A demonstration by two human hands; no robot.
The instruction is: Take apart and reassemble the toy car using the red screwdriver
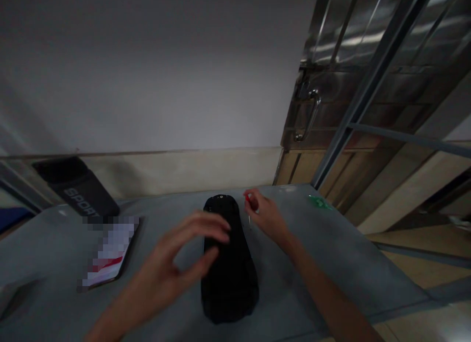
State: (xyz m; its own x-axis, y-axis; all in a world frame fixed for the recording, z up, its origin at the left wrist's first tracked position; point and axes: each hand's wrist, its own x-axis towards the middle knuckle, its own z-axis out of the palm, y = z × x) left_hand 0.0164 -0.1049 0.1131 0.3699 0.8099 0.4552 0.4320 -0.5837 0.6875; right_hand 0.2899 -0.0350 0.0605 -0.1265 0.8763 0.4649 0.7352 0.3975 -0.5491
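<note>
A long black object [230, 273], shaped like a toy car seen from its underside, lies lengthwise in front of me on the grey table. Over its left side hovers my left hand [180, 258], thumb and fingers apart and holding nothing; whether a fingertip touches the black surface is hard to tell. My right hand [268, 217] is just right of the car's far end. Its fingers pinch a small screwdriver by the red handle [248, 198], with the thin metal shaft pointing down. The fingers hide part of the handle.
Left on the table [294, 283] lies a phone [112, 253], partly blurred out. Behind it a dark case marked SPORT [79, 190] leans near the wall. A green scrap [319, 202] is at the far right corner. Metal frame bars [368, 94] rise beyond the right edge.
</note>
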